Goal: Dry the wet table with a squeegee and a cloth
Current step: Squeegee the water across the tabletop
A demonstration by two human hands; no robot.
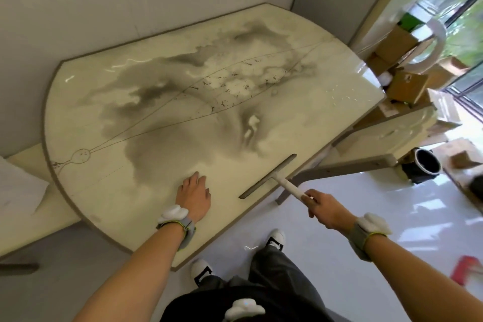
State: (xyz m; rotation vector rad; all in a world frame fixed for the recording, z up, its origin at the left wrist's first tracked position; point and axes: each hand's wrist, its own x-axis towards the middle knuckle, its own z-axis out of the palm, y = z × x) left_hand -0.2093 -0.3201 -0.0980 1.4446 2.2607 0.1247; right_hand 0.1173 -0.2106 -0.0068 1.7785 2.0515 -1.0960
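Squeegee (268,176) work looks midway: our right hand (326,213) grips its handle at the bench (91,91) edge, left hand (194,196) rests flat, open; droplets (339,95) glint far right; we see no cloth.

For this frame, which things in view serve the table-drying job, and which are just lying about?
In use: table, squeegee gripped by the right hand, left hand resting on the table. No cloth in view.
Lying about: cardboard boxes, black bucket, red object on the floor.
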